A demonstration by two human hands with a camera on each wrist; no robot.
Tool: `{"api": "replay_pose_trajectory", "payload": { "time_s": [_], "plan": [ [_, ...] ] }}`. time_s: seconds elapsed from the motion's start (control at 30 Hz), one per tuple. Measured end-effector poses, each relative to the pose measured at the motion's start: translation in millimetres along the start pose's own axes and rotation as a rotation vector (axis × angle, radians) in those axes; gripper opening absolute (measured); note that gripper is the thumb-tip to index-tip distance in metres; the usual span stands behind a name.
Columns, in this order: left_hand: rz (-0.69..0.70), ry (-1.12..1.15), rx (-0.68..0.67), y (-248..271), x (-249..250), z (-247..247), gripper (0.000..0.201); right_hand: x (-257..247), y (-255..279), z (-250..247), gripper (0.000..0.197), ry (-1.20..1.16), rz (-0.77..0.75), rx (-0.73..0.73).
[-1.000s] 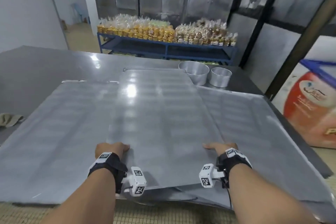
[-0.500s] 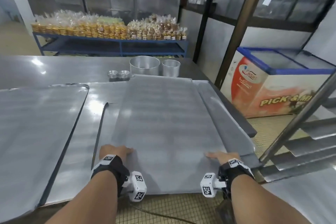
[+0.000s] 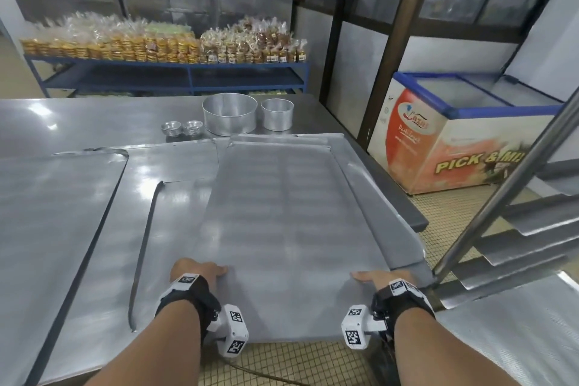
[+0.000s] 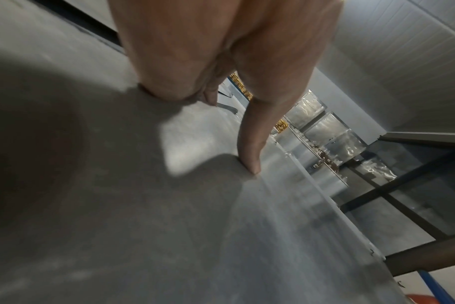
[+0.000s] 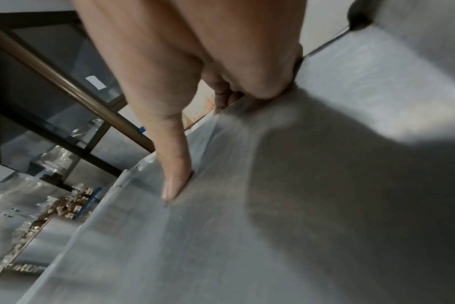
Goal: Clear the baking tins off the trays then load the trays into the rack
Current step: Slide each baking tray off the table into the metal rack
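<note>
I hold a large flat grey tray [image 3: 282, 229] by its near edge, which overhangs the table front. My left hand [image 3: 197, 271] grips the near left part and my right hand [image 3: 376, 277] the near right corner. In both wrist views the thumb lies on top of the tray [image 4: 169, 226] [image 5: 247, 246] and the fingers curl under its edge. Two round baking tins, a big one [image 3: 230, 114] and a smaller one [image 3: 277, 114], stand on the table behind the tray, with small fluted tins [image 3: 180, 128] beside them. The rack [image 3: 517, 229] is close on the right.
More flat trays lie on the steel table [image 3: 94, 122]: one at the left [image 3: 47, 229], others partly under the held one [image 3: 175, 229]. The rack's post [image 3: 488, 213] slants close by my right hand. A chest freezer [image 3: 454, 141] stands beyond, and a blue shelf of bagged goods [image 3: 163, 47] at the back.
The tray has slid to the right across the pile, both hands still gripping its near edge. My view has swung right, bringing the rack and freezer into sight.
</note>
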State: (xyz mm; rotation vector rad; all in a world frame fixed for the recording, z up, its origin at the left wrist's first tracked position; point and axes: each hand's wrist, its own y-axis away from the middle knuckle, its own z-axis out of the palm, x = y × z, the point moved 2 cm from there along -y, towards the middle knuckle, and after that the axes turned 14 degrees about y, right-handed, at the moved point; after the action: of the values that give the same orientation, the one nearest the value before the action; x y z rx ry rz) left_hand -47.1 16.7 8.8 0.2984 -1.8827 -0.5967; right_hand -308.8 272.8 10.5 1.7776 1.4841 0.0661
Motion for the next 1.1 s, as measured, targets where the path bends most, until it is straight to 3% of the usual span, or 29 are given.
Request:
{"api": "replay_pose_trajectory", "payload": {
  "time_s": [0.27, 0.47, 0.63, 0.77, 0.83, 0.93, 1.0, 1.1],
  "plan": [
    [0.0, -0.145, -0.001, -48, 19, 12, 0.048, -34, -24, 12, 0.073, 0.038, 0.018, -0.038],
    [-0.018, -0.332, 0.024, -76, 25, 23, 0.056, -52, -35, 21, 0.057, 0.165, 0.013, -0.043],
    [-0.049, -0.465, 0.016, -102, 6, 33, 0.073, -52, -49, 34, 0.089, 0.274, 0.03, -0.006],
    [-0.054, -0.498, -0.018, -110, 3, 39, 0.074, -44, -81, 41, 0.114, 0.281, 0.073, 0.013],
    [-0.068, -0.534, -0.035, -110, 2, 42, 0.073, -49, -63, 33, 0.114, 0.286, 0.096, 0.039],
    [-0.105, -0.499, -0.067, -108, 4, 42, 0.059, -51, -50, 20, 0.101, 0.327, 0.1, 0.02],
    [-0.131, -0.417, -0.133, -102, 9, 37, 0.061, -46, -56, 13, 0.091, 0.369, 0.071, -0.006],
    [-0.168, -0.286, -0.184, -102, 11, 25, 0.066, -44, -52, 4, 0.104, 0.392, -0.006, -0.033]
  ]
}}
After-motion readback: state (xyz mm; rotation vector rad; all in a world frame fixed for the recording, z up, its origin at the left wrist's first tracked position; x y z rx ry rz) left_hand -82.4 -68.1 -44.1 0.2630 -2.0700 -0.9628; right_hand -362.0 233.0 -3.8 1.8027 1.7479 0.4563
